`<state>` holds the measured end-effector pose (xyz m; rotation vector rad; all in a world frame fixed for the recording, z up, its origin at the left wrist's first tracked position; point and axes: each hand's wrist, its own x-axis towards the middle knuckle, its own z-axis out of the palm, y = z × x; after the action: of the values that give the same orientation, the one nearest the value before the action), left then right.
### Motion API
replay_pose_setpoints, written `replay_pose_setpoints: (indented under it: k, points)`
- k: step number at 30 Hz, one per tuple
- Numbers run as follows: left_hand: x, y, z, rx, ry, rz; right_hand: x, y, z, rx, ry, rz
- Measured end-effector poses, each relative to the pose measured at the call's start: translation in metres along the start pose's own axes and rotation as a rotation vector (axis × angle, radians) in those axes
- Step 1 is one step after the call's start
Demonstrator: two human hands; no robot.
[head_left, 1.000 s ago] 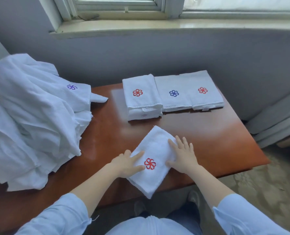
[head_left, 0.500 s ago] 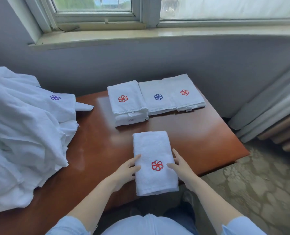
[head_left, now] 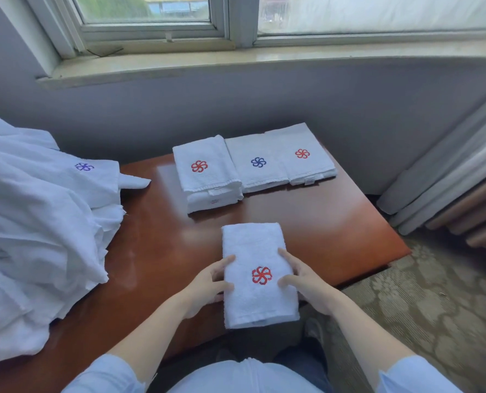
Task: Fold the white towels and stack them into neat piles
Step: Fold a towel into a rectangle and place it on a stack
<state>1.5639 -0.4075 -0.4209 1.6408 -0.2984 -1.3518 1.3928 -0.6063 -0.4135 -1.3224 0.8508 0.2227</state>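
A folded white towel (head_left: 253, 251) with a red flower emblem lies lengthwise at the table's near edge, its near end hanging over. My left hand (head_left: 207, 285) grips its left side, thumb on top. My right hand (head_left: 307, 282) grips its right side the same way. At the back of the table sit a stack of folded towels (head_left: 207, 177) with a red emblem, a folded towel with a blue emblem (head_left: 257, 163) and one with a red emblem (head_left: 304, 154).
A big heap of unfolded white linen (head_left: 37, 222) covers the left part of the brown wooden table (head_left: 321, 222). A grey wall and window sill (head_left: 236, 63) stand behind. Curtain folds (head_left: 449, 188) hang at the right above patterned carpet (head_left: 420, 307).
The towel was turned from a diagonal lie to straight lengthwise. My hands went from lying flat on top of it to gripping its two long sides.
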Motion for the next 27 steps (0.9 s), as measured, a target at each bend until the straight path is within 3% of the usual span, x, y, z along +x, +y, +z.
replay_pose_setpoints:
  k: [9,14,27]
  points:
    - [0.014,0.045,0.014,0.339,0.008,0.272,0.001,-0.040,-0.034,-0.078,0.108,-0.184]
    - [0.041,0.106,0.019,0.315,0.040,0.395,0.016,-0.098,-0.069,-0.065,0.114,-0.303]
    - [0.135,0.240,0.009,0.292,0.270,0.282,0.136,-0.245,-0.150,-0.280,-0.053,-0.387]
